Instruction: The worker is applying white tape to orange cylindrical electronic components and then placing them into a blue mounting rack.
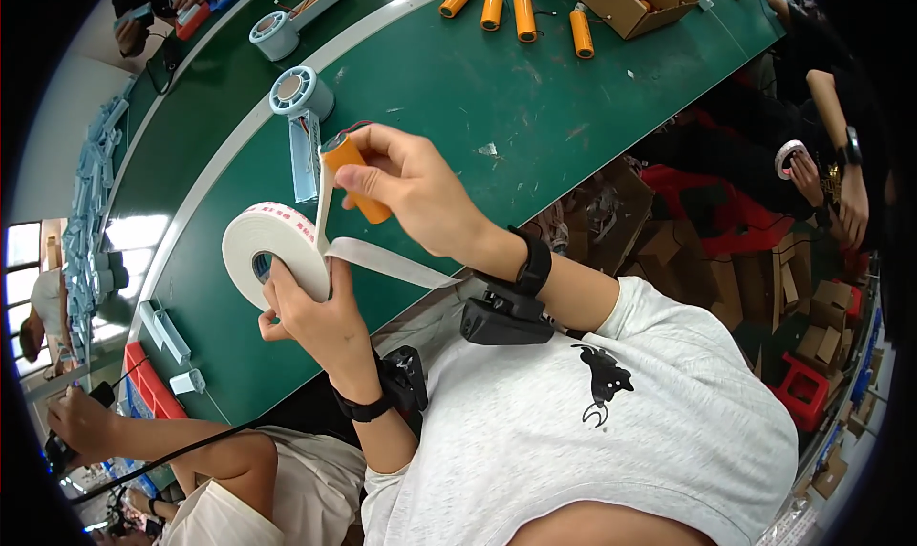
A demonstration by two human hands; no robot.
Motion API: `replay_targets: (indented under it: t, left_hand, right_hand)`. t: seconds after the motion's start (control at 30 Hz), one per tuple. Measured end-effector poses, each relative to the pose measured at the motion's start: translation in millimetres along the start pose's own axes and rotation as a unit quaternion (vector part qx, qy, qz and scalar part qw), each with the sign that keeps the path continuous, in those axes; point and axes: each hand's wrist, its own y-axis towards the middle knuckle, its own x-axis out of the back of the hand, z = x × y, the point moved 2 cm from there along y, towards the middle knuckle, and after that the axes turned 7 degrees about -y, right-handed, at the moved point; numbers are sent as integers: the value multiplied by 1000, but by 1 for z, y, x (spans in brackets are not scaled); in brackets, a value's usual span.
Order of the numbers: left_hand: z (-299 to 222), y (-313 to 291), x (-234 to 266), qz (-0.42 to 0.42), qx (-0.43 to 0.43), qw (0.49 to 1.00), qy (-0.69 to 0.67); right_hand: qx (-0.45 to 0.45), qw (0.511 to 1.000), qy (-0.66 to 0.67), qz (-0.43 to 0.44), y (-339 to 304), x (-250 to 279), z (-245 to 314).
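Note:
My left hand [320,317] is closed on a wide roll of white tape [237,250], with fingers in its core. My right hand [415,188] grips an orange cylindrical battery [358,178], thumb across its side, and a thin red wire shows at its upper end. A narrow strip of tape [326,197] runs up from the roll to the battery. Another white strip [392,263] trails from the roll toward my shirt. Just beyond the battery lies a light-blue fan body [304,159] with a round head [300,92].
Several orange batteries [524,19] lie at the far side of the green table [430,87], beside a cardboard box [630,1]. A second blue fan [274,36] rests at the upper left. Blue plastic parts [164,332] sit at the left. Co-workers sit on both sides.

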Motion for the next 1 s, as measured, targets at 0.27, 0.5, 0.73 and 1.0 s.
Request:
replay_targets:
  t: [0.27,0.5,0.73,1.0]
  left_hand:
    - [-9,2,-7,3,-139,988,66]
    - [1,-4,1,32,-101,992,68]
    - [56,-32,42,34,-58,994,82]
    - [103,12,63,32,-79,988,126]
  right_hand:
    - [-64,979,196,4,11,-4,-7]
    - [-44,972,208,-96,21,-25,-19]
    - [134,960,171,-176,66,6,13]
    - [61,821,-431,370,2,-5,3]
